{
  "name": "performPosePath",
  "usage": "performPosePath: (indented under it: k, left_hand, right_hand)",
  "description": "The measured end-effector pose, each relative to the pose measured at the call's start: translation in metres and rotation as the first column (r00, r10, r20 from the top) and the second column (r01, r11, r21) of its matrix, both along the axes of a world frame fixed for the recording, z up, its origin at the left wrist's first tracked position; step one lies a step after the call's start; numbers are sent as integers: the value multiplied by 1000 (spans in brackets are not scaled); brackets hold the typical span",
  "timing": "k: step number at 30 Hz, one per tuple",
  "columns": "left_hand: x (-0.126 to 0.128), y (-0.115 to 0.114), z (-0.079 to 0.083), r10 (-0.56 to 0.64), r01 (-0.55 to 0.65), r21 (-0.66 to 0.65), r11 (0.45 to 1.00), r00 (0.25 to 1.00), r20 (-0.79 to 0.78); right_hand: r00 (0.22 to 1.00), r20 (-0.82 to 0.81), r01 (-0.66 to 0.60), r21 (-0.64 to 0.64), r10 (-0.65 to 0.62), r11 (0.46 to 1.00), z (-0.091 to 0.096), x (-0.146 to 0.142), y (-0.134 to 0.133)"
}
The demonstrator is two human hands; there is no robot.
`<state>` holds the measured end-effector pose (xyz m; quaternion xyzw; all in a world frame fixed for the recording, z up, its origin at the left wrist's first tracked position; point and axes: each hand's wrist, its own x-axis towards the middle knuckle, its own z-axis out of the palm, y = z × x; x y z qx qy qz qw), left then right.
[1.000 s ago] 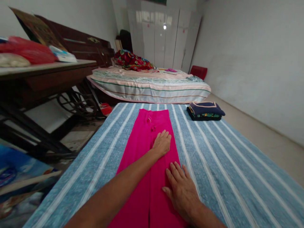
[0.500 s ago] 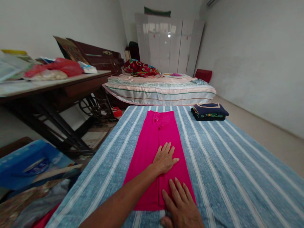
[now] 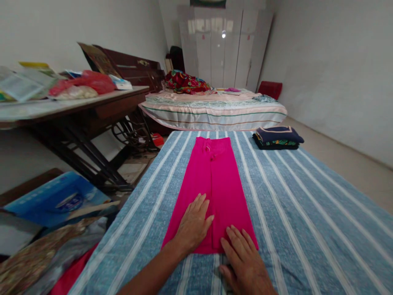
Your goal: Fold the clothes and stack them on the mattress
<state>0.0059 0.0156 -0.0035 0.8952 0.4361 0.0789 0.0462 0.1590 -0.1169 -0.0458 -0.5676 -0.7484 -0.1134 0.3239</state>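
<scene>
A bright pink folded garment [image 3: 211, 180] lies flat and lengthwise on the blue, white-striped bed cover [image 3: 147, 229]. Its narrower top end, with a small tie or drawstring, points away from me. My left hand [image 3: 193, 225] rests palm down on the lower left part of the cloth, fingers stretched out. Over the lower right corner lies my right hand [image 3: 242, 258], also flat with fingers extended, its thumb side past the near hem. Neither hand grips the fabric.
Folded dark clothes [image 3: 278, 138] are stacked at the bed's far right. A sewing-machine table [image 3: 123, 96] stands on the left, with a blue carton [image 3: 61, 200] and piled clothes [image 3: 61, 258] below. Beyond is another bed [image 3: 215, 116], then a wardrobe [image 3: 217, 53].
My left hand has slid left and nearer to me across the pink garment. The right hand stays by the lower right corner. The camera view has shifted slightly.
</scene>
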Motion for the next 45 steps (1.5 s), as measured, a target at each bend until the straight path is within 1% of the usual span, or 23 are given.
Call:
performPosePath:
  k: [3,5,8,15,18,21,26,30,32,34,37,39,41,43,45]
  left_hand:
    - [-13,-20,-9,-35,36,44,998,999,-10]
    - [-16,-28,-11,-62,64,73,995,998,-22]
    - [-18,-35,-8,-94,98,87,991,994,-48]
    - [-29,-49,-1,-159,166,88,982,984,-80]
    - [-32,-55,1,-160,164,77,983,985,-60]
    - [-34,-59,2,-151,151,76,986,988,-4]
    - [-37,-60,1,-162,154,84,985,981,106]
    - [-36,-60,3,-151,141,76,987,978,143]
    - [-34,-60,4,-139,129,77,989,979,148]
    - [-34,-59,3,-140,128,88,988,979,151]
    - [-38,-59,-4,-162,144,126,982,975,152]
    - [-43,-58,-9,-186,160,169,972,971,152]
    - [-48,-56,-13,-227,189,227,955,962,154]
    - [-53,-51,-12,-280,236,272,933,950,135]
    - [-57,-45,-7,-311,277,269,922,946,90]
  right_hand:
    - [999,46,-21,-22,22,1000,11,-2,-1]
    - [997,69,-25,-41,28,999,16,-3,-1]
    - [997,78,-6,-51,10,999,18,-5,-2]
    - [997,71,7,-34,-5,999,12,-8,-3]
    - [999,31,7,-14,-7,1000,13,-6,-2]
    - [1000,-18,2,6,-2,1000,16,-4,3]
    - [998,-66,7,-38,-10,999,24,-8,13]
    - [996,-83,25,-56,-30,998,25,-14,20]
    - [994,-104,23,-38,-26,999,25,-14,22]
    - [985,-172,11,1,-11,1000,24,-14,24]
    - [968,-251,1,54,13,999,23,-15,24]
    - [978,-209,-12,71,27,997,19,-15,25]
    - [990,-125,-51,112,65,992,14,-13,26]
    - [993,-50,-98,171,108,980,8,-11,29]
    - [995,-13,-98,185,102,978,5,-9,33]
